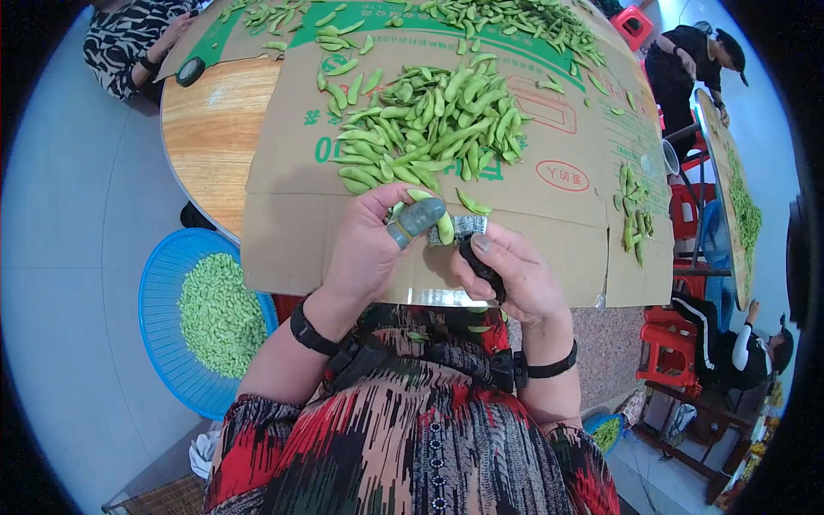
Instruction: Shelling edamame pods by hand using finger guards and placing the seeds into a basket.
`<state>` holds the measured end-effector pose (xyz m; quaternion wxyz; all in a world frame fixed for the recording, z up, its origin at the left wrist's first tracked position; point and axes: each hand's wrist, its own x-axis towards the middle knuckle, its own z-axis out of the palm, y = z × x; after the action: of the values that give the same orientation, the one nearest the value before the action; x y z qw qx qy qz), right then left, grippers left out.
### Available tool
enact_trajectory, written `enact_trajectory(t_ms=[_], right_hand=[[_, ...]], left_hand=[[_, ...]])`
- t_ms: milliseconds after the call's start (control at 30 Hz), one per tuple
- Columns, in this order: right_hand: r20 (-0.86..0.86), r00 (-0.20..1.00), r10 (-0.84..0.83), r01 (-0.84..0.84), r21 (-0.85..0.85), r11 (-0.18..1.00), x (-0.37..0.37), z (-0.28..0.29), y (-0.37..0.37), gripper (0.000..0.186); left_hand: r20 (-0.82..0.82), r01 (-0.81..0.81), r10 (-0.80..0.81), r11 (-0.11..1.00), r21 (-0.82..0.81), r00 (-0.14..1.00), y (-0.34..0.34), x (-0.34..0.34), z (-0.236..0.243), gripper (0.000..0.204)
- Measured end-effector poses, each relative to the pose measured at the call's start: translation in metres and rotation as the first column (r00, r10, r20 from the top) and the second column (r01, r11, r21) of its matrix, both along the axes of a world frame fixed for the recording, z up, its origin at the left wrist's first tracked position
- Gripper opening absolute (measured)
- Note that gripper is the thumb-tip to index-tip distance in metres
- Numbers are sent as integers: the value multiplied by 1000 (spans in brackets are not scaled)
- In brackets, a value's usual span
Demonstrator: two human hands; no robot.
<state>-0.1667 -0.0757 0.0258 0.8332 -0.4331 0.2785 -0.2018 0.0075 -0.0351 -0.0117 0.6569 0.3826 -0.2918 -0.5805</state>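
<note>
My left hand [356, 245] is closed on a green soybean pod [445, 227]. A grey-green rubber cover [417, 221] sits on its thumb. Close beside it, my right hand [525, 273] grips a tool with a black handle [481, 268]; its working end is hidden, so its kind is unclear. Grey-and-white woven wrapping [468, 227] shows at this hand's fingers, near the pod. Just beyond both hands, a heap of unshelled soybean pods [438, 120] lies on a flattened cardboard sheet [549, 210].
On the floor at left stands a blue basket [159, 283] of shelled beans [221, 318]. The wooden table [210, 129] shows past the cardboard. More pods [633, 210] lie at right. Other people [695, 69] are around the tables, with red stools [668, 352] at right.
</note>
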Motion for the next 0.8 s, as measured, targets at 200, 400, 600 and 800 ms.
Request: enact_trajectory(t_ms=[200,400,600,800], right_hand=[[-169,984,-64,16,-272,962,4,-6,-1,20],[-131,989,-73,52,-158,986,3,-12,1,18],[-288,921,-260,49,-580,813,14,-17,2,15],[-303,863,-403,108,-670,735,21,-18,-2,14]], left_hand=[[276,-37,50,998,-53,960,0,-5,-2,13],[-121,289,-283,956,39,951,-3,5,0,14],[171,82,-77,996,-24,982,-7,-5,-11,20],[285,-33,31,999,3,958,-7,-6,-6,30]])
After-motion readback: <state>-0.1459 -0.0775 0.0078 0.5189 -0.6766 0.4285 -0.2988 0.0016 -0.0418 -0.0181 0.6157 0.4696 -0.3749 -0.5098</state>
